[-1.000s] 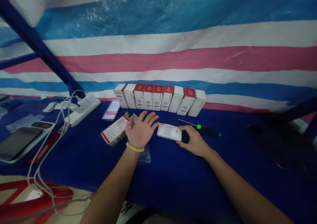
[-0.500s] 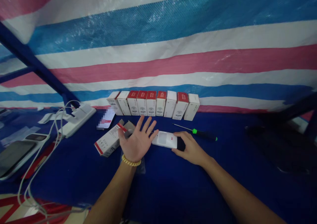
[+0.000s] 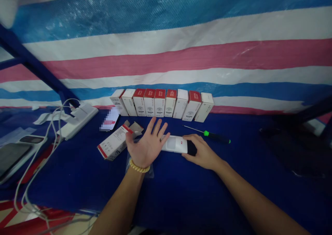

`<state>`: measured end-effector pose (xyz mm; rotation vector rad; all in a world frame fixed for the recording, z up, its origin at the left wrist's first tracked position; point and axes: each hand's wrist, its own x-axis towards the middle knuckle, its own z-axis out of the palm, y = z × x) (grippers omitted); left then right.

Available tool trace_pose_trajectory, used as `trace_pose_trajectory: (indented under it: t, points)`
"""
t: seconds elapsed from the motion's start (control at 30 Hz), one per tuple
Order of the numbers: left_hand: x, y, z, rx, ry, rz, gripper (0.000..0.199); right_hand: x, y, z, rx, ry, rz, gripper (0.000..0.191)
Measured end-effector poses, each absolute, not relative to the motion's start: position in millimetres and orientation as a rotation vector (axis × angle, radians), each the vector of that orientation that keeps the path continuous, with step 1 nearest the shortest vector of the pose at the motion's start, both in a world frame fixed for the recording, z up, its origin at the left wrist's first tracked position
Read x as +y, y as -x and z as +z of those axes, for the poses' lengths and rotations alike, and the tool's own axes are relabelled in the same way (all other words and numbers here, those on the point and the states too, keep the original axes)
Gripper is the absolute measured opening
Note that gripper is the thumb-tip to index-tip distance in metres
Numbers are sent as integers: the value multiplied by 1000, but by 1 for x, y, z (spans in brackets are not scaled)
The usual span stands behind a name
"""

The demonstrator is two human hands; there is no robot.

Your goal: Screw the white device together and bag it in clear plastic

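Note:
My left hand (image 3: 146, 147) is raised with the palm up and the fingers spread, holding nothing. It covers the left end of a white motion detector (image 3: 178, 144), which has a pale rectangular window and a small red mark. My right hand (image 3: 203, 153) grips that detector's right end between thumb and fingers. An opened white and red carton (image 3: 114, 141) lies tilted just left of my left hand, its flaps apart. Under my left wrist, a clear plastic bag (image 3: 149, 172) is partly hidden. Beyond my right hand rests a screwdriver (image 3: 216, 137) with a black and green handle.
Several white and red boxes (image 3: 160, 105) stand in a row along the striped sheet (image 3: 166, 62). A phone (image 3: 111, 119) lies left of them. Farther left are a white power strip (image 3: 79, 122), looping white cables (image 3: 49, 148) and a dark-screened device (image 3: 14, 159) on the blue tablecloth (image 3: 77, 183).
The camera view has shifted slightly, so the table things sit a little higher. Both hands keep nearly the same pose, the left spread and the right on the motion detector.

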<state>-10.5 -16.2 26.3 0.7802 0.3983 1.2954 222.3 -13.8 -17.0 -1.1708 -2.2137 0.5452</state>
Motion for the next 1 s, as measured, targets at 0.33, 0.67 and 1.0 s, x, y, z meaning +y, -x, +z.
trace_pose_trajectory:
  t: [0.33, 0.67, 1.0]
  points:
    - [-23, 5, 31, 377, -808, 1345, 93, -13, -223, -20, -2222, 1183, 549, 51]
    - [-22, 7, 35, 370, -670, 1354, 93, -14, -222, -16, -2212, 1190, 559, 49]
    - [-12, 14, 18, 494, -495, 1560, 67, -14, -223, -16, -2220, 1192, 552, 49]
